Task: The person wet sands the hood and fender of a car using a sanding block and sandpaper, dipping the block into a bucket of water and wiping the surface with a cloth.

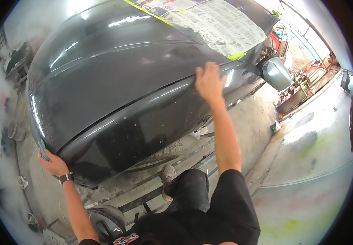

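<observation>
Black shirt (172, 228), fender (137, 130) between hands (55, 165) (210, 85)

A single head-worn, wide-angle camera looks forward and steeply down, past the wearer's black short-sleeved shirt (176, 228), onto a glossy dark-grey curved car bonnet (111, 87), near enough to dominate the round, dark-edged view.

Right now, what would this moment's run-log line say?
left hand: holds bluish item; right hand: at dark fender; newspaper: taped
</observation>
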Demonstrator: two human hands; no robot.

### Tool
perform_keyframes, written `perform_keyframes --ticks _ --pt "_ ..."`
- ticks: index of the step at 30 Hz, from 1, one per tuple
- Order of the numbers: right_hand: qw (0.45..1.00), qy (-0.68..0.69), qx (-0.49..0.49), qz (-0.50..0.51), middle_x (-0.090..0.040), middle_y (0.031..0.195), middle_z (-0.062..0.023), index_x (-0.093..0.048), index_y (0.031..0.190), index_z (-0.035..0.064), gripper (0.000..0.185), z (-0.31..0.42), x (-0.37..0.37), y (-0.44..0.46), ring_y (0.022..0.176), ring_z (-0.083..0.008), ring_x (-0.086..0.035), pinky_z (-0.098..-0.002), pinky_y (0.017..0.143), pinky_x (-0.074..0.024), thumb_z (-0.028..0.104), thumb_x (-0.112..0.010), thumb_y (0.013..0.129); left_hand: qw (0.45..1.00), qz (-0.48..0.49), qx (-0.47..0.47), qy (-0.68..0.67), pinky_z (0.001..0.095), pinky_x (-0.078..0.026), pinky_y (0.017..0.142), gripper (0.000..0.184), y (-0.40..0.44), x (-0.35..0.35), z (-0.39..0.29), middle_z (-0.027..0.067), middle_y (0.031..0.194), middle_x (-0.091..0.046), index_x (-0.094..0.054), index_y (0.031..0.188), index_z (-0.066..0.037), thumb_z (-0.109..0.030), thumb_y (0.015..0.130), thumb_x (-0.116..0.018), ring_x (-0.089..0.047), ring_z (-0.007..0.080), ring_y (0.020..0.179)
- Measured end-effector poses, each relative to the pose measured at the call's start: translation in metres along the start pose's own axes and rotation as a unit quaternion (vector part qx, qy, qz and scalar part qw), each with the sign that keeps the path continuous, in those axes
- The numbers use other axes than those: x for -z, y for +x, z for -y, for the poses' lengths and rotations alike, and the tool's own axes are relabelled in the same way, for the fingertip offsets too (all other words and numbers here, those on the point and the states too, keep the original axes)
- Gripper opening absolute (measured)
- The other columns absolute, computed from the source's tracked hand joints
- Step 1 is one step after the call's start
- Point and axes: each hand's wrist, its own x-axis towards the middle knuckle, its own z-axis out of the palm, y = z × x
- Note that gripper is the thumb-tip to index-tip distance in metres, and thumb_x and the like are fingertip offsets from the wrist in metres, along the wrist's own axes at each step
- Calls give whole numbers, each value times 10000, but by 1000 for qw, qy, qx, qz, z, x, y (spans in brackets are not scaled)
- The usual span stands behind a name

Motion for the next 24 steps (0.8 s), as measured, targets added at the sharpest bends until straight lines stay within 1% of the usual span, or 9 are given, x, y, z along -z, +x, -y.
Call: perform_keyframes --ticks 2,5,8,12,15,16,19,22,24 --pt "997 27 64 -28 -456 1559 -207 -457 1459 11 560 23 -12 -30 1487 -373 -409 -774 1149 -267 429 -446 1088 1000 7 3 4 439 -474 1055 348 1 3 -1 168 1299 -684 -684 1288 -22 -271 1055 -614 -630 350 1220" --pt "999 27 -24 9 -447 1582 -208 -468 1456 6 565 -20 -9 1 1514 -367 -384 -776 1165 -231 440 -416 1097 1000 16 6 14 441 -469 1068 359 2 3 4 171 1318 -674 -672 1305 -16 -271 1060 -610 -622 349 1238" --pt "986 42 -142 82 -476 1558 -204 -525 1399 8 553 -81 -13 72 1515 -361 -382 -810 1160 -189 456 -388 1104 1000 5 -13 6 441 -461 1086 364 4 -1 17 175 1324 -670 -667 1311 -6 -264 1061 -609 -620 342 1245" --pt "986 -7 -125 111 -475 1560 -200 -538 1391 -8 593 -74 -12 70 1510 -356 -388 -818 1158 -185 485 -384 1099 1000 0 -20 -12 436 -458 1091 366 5 -3 19 178 1327 -671 -669 1305 7 -259 1059 -610 -623 337 1243" --pt "989 25 -137 55 -486 1554 -204 -532 1402 -16 627 -109 -26 78 1510 -370 -387 -828 1151 -181 507 -378 1092 1000 8 -14 12 434 -457 1088 366 4 2 11 182 1337 -669 -670 1299 16 -253 1058 -611 -623 337 1243" --pt "981 20 -163 101 -498 1550 -207 -539 1407 -14 624 -113 -19 90 1506 -374 -396 -836 1146 -174 498 -365 1095 1000 8 -14 7 433 -457 1086 366 4 2 13 182 1335 -670 -670 1298 17 -253 1058 -611 -623 337 1240" --pt "981 -37 -161 99 -511 1544 -207 -557 1398 0 606 -107 -24 93 1492 -375 -418 -842 1141 -167 487 -358 1098 1000 8 -21 0 430 -458 1079 364 6 1 16 181 1323 -675 -671 1295 19 -251 1058 -612 -627 337 1227" --pt "984 21 -157 80 -503 1551 -212 -562 1399 8 605 -105 -15 81 1487 -382 -424 -835 1145 -170 494 -363 1098 1000 -1 -30 7 430 -460 1069 362 5 0 16 181 1300 -683 -674 1291 21 -249 1057 -613 -632 337 1209" --pt "984 1 -154 90 -516 1533 -214 -561 1394 13 603 -113 -17 85 1480 -388 -430 -826 1148 -182 501 -370 1096 999 0 -34 9 432 -461 1064 362 3 2 13 181 1286 -688 -675 1287 23 -249 1057 -615 -635 338 1200"
